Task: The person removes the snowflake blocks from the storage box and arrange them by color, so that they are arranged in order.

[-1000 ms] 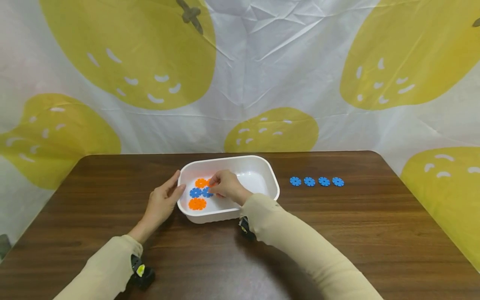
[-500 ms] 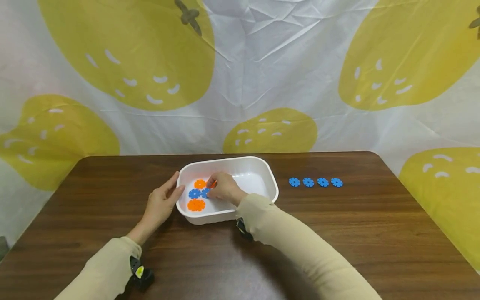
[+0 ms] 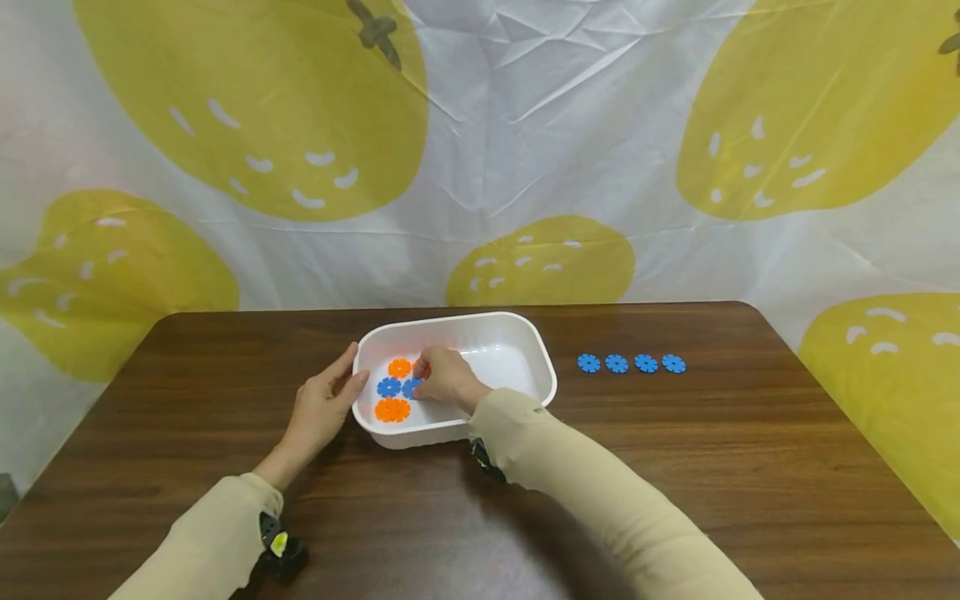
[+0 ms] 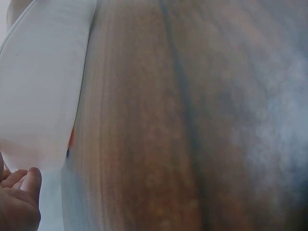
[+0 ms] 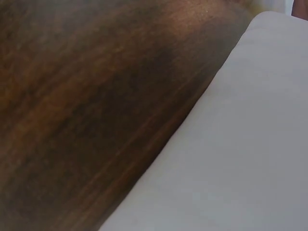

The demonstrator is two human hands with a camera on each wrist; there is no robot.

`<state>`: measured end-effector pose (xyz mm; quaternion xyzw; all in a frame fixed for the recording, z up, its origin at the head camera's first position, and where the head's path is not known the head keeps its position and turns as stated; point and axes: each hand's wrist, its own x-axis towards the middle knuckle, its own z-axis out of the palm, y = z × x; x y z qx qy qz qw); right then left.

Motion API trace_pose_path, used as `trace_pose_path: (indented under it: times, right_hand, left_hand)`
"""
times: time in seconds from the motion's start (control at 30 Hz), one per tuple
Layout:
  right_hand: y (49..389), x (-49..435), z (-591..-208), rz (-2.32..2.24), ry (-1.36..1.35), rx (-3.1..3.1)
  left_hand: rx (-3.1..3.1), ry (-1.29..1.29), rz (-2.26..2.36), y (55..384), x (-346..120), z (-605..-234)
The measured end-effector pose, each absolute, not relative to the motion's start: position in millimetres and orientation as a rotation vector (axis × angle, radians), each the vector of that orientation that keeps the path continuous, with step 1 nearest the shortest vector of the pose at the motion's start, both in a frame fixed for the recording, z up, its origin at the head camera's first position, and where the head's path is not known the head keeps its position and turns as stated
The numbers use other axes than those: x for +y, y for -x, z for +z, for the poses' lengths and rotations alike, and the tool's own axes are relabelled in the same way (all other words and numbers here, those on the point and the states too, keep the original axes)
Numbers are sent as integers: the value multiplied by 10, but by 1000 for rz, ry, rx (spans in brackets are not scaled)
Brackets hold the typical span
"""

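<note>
The place looks like a curtained-off recording corner: a creased white sheet [image 3: 480,179] printed with large yellow fruit [image 3: 277,100] hangs behind and along both sides of a dark wood-grain bench [image 3: 787,450], and a black wrist camera [image 3: 287,558] shows. Whether it belongs to a home, office or lab cannot be told.

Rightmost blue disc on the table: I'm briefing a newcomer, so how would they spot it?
In the head view, find the white tray on the brown table. Right of it lie four blue discs. The rightmost disc is farthest from the tray, with a neighbour only on its left.
</note>
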<state>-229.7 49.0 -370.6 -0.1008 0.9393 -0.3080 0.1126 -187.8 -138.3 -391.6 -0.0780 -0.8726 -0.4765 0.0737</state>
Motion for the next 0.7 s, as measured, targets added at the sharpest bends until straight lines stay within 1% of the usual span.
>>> trace_pose_path:
  times: [0.7]
  right_hand:
    - [2267, 499, -3700, -927, 376, 2761]
  left_hand:
    - [-2620, 217, -1437, 1871, -1380, -3917]
